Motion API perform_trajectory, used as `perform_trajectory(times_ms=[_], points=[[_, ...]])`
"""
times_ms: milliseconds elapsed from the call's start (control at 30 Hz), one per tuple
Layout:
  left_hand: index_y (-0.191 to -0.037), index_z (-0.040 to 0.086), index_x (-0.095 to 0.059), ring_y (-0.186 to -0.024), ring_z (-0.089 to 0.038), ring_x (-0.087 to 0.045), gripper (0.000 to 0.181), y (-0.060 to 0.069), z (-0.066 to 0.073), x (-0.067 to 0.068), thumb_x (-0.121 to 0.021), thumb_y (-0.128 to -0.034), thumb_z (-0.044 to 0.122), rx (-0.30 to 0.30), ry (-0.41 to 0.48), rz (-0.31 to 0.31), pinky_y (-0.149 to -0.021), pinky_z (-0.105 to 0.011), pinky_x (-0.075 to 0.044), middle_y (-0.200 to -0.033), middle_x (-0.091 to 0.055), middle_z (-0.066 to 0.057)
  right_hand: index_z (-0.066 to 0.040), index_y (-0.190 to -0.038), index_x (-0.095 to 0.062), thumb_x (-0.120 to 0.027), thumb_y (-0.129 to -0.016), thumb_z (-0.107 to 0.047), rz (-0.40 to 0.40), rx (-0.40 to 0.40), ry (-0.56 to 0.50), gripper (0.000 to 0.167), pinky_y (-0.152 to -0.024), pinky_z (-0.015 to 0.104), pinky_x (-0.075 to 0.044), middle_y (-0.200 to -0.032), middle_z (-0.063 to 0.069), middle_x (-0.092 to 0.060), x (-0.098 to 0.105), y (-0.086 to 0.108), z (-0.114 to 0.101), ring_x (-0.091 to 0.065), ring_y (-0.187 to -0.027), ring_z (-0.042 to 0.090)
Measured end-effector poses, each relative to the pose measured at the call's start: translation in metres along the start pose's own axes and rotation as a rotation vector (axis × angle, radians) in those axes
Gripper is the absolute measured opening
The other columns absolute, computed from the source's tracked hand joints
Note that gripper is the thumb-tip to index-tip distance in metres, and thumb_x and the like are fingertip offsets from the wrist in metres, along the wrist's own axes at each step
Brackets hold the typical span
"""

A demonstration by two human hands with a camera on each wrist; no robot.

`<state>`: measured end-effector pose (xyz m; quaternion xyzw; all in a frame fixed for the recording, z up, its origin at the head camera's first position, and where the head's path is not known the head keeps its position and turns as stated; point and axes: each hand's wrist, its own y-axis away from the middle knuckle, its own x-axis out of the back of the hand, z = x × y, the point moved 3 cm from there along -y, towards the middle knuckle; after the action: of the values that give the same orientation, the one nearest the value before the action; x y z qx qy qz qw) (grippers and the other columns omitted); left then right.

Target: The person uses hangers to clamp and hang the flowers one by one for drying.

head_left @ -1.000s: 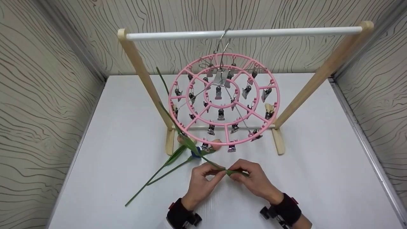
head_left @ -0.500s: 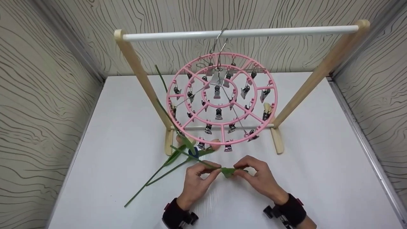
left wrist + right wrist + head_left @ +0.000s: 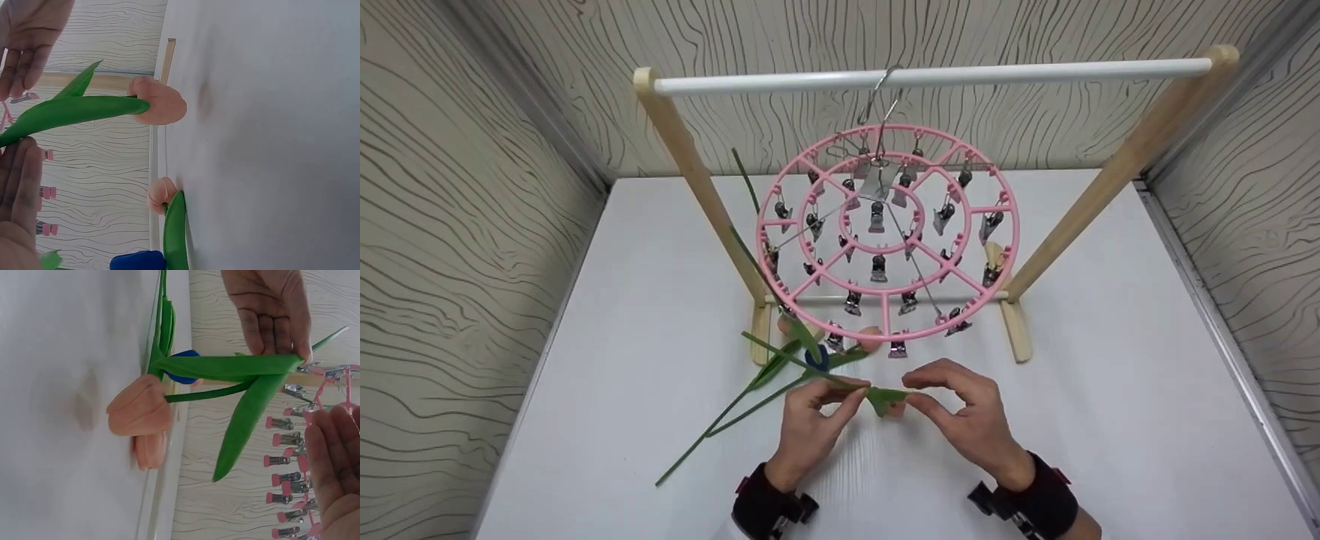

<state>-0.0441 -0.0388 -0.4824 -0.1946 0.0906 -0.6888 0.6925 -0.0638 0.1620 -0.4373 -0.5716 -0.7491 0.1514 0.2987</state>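
My left hand point(image 3: 814, 427) pinches an artificial tulip point(image 3: 211, 379) where its leaves join the stem. In the right wrist view its peach bloom point(image 3: 140, 410) hangs past the green leaves, which spread apart. The stem runs up and left in the head view. My right hand point(image 3: 967, 409) is beside the leaf tips, thumb and forefinger spread with a gap between them; in its wrist view the fingers point(image 3: 332, 450) look straight and apart from the leaves. Behind my left hand, more tulips point(image 3: 868, 341) with green stems lie on the table, near a small blue object point(image 3: 816, 358).
A round pink clip hanger point(image 3: 886, 291) with several metal clips hangs by a wire hook from the white bar point(image 3: 780, 81) of a wooden stand point(image 3: 690, 180). Its lower rim is just beyond my hands. Patterned walls point(image 3: 450, 300) enclose the white table point(image 3: 607, 360).
My left hand has shifted left with the tulip, baring its leaves and part of the bloom. My right hand's fingers have come away from the leaves and spread wider.
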Motion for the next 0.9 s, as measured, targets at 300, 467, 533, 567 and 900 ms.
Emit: perform_trajectory(times_ms=[300, 467, 533, 567, 900], points=[[-0.095, -0.002, -0.072, -0.080, -0.023, -0.073, 0.012, -0.002, 0.003, 0.005, -0.074, -0.0859, -0.010, -0.033, -0.016, -0.003, -0.071, -0.033, -0.063, -0.090, -0.075, -0.010, 0.002, -0.121, -0.069, -0.085, -0.073, 0.008, 0.130, 0.096, 0.144, 0.052, -0.089, 0.030, -0.058, -0.110, 0.015, -0.073, -0.003, -0.010, 0.018, -0.072, -0.103, 0.022], [-0.092, -0.003, -0.071, -0.080, -0.025, -0.073, 0.012, -0.003, 0.006, 0.005, -0.073, -0.0853, -0.013, -0.080, -0.010, -0.015, -0.071, -0.032, -0.063, -0.089, -0.074, -0.012, 0.001, -0.124, -0.068, -0.086, -0.077, 0.000, 0.090, 0.108, 0.171, 0.050, -0.092, 0.031, -0.056, -0.118, 0.012, -0.072, -0.010, -0.019, 0.016, -0.070, -0.109, 0.024], [-0.092, -0.003, -0.070, -0.079, -0.025, -0.073, 0.013, -0.004, 0.007, 0.005, -0.073, -0.0846, -0.014, -0.102, -0.017, -0.019, -0.071, -0.031, -0.063, -0.089, -0.074, -0.013, 0.001, -0.124, -0.069, -0.086, -0.076, 0.003, 0.086, 0.097, 0.155, 0.051, -0.091, 0.031, -0.057, -0.120, 0.012, -0.072, -0.012, -0.024, 0.015, -0.070, -0.109, 0.025], [-0.091, -0.003, -0.070, -0.079, -0.025, -0.073, 0.014, -0.004, 0.007, 0.006, -0.073, -0.0844, -0.014, -0.106, -0.017, -0.019, -0.071, -0.030, -0.062, -0.088, -0.074, -0.013, 0.001, -0.123, -0.069, -0.086, -0.075, 0.005, 0.089, 0.087, 0.143, 0.051, -0.091, 0.030, -0.057, -0.120, 0.012, -0.072, -0.012, -0.026, 0.014, -0.070, -0.109, 0.026], [-0.091, 0.006, -0.073, -0.083, -0.015, -0.072, 0.020, 0.003, -0.022, 0.006, -0.075, -0.0832, -0.012, -0.104, -0.048, 0.004, -0.073, -0.026, -0.062, -0.092, -0.075, -0.007, -0.001, -0.110, -0.074, -0.080, -0.073, 0.017, 0.109, -0.002, 0.033, 0.041, -0.083, 0.030, -0.060, -0.104, 0.012, -0.075, -0.007, -0.034, 0.014, -0.072, -0.095, 0.014]])
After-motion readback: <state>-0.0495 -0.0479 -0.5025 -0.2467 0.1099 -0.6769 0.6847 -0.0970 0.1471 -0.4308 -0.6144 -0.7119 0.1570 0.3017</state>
